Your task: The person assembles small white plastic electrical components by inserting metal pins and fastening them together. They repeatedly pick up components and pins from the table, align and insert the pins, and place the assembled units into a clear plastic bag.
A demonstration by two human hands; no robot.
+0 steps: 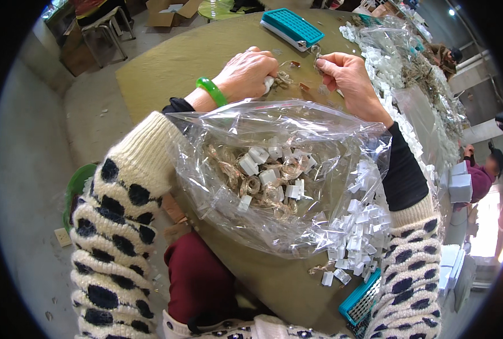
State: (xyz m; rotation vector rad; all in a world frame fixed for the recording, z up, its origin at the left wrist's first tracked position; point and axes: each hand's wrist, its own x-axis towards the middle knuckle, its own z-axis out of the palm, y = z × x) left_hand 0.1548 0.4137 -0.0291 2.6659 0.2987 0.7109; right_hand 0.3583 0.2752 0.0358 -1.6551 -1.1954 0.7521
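My left hand (247,72), with a green bangle (212,91) at its wrist, is closed over the table with a small white plastic piece (268,83) showing at its fingers. To its right, my right hand (347,78) pinches a bundle of thin wire (317,55) between thumb and fingers. A loose tangle of fine wire (283,78) lies between the hands. Nearer to me, under my wrists, spreads a large clear plastic bag (206,198). Inside it are several white plastic boxes (248,164) with coiled copper-coloured wires (291,168).
A teal-topped tray (292,29) stands at the table's far side; another teal tray (360,299) is by my right forearm. Loose white pieces (356,240) heap along the right. A stool (107,28) and cardboard box (172,12) stand beyond. Another person (480,175) is at far right.
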